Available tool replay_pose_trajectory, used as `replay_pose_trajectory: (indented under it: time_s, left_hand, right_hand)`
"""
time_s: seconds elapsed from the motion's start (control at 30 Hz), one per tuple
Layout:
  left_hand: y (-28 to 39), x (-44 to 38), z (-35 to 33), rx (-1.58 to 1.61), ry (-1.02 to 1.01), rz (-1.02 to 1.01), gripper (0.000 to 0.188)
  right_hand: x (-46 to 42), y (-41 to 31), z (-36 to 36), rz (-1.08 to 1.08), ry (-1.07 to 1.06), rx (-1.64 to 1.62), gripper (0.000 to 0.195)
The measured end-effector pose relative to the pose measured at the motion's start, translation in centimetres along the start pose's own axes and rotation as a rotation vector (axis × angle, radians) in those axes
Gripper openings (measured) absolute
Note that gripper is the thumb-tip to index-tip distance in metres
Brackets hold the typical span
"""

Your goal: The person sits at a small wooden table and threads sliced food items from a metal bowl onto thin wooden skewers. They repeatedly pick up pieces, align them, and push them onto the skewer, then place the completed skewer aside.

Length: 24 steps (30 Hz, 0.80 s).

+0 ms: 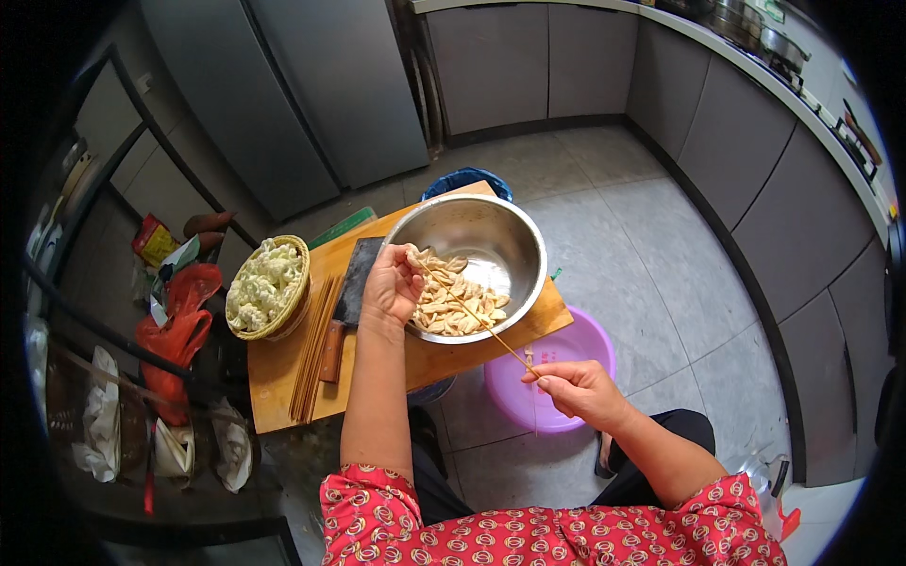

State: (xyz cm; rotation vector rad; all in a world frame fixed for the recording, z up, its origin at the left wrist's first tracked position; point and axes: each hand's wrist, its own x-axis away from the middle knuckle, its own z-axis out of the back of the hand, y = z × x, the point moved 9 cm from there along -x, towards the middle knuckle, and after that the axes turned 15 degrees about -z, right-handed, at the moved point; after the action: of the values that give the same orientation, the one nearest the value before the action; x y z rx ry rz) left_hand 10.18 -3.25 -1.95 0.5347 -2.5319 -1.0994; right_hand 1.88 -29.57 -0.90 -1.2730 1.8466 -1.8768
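Note:
My right hand (584, 393) pinches the lower end of a thin bamboo skewer (476, 316), which slants up across the steel bowl's near rim. At its upper end, my left hand (393, 286) grips a pale, soft slice of food (419, 257) at the skewer's tip. How far the tip goes into the slice cannot be made out. Below lies a heap of similar pale slices (463, 308) in the large stainless steel bowl (534, 244). The bowl rests on a wooden board (279, 385). Beside my left forearm are a cleaver (333, 354) and a bundle of bamboo skewers (311, 357).
A basket of cauliflower florets (267, 286) sits at the board's left side. On the tiled floor, a pink plastic basin (577, 343) holds a skewer with food. A blue-lined bin (467, 178) stands behind the bowl. Left is a rack with a red plastic bag (177, 332).

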Motion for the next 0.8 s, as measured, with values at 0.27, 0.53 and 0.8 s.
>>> replay_pose_trajectory:
  time_s: [0.27,0.53,0.8]
  left_hand:
    - [-0.5,0.0,-0.3,0.043,-0.024,0.002,0.010]
    - [-0.8,0.4,-1.4,0.119,-0.041,-0.014,0.013]
    - [-1.6,0.8,-2.1,0.019,-0.050,-0.041,0.014]
  right_hand:
    - [-0.3,0.6,0.0,0.020,0.034,-0.019,0.021]
    - [-0.5,0.7,-0.3,0.036,0.047,-0.042,0.021]
    - [-0.4,0.3,-0.5,0.040,0.037,-0.045,0.020]
